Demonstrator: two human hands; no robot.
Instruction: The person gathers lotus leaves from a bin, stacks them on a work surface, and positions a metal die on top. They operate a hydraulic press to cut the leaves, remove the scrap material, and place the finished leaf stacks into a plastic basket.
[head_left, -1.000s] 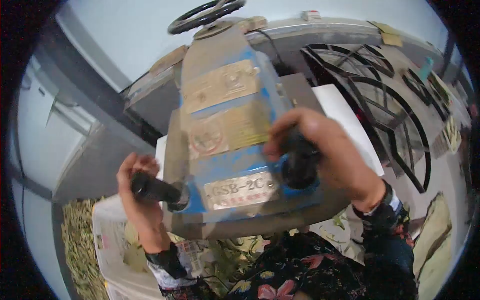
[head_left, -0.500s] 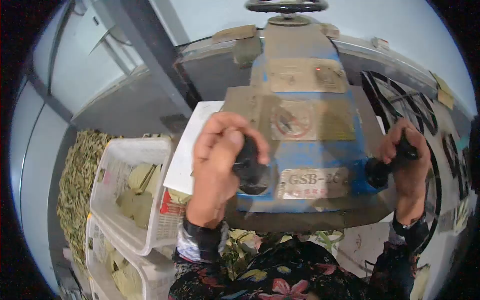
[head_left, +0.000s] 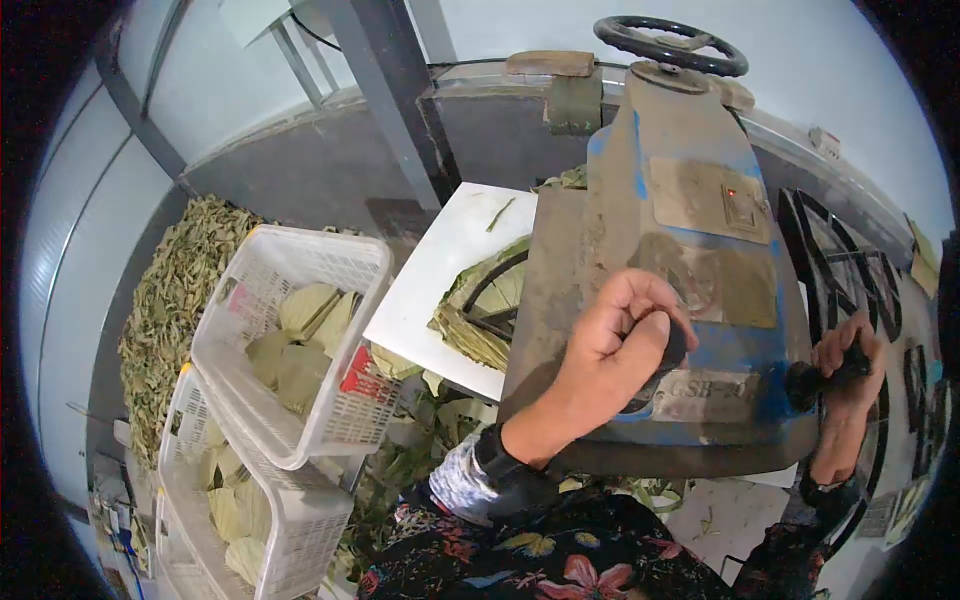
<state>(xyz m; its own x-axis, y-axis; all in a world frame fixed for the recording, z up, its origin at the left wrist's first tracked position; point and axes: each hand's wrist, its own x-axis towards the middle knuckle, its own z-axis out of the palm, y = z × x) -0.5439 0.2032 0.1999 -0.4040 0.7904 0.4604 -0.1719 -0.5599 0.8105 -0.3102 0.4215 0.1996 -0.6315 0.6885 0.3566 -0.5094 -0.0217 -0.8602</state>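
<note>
Blue, dust-coated machine [head_left: 612, 225] over white tabletop [head_left: 425, 315]. White basket [head_left: 368, 295] of leaves, left of both. Black handwheel [head_left: 672, 47] atop machine. Left hand [head_left: 605, 355] closed on near handle [head_left: 674, 350]; right hand [head_left: 845, 385] curled around far handle [head_left: 853, 362].

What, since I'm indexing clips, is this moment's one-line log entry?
left hand: grips left black handle | right hand: grips right black handle | dusty blue metal machine: bears both handles | white slatted plastic crate: holds green leaves
</note>
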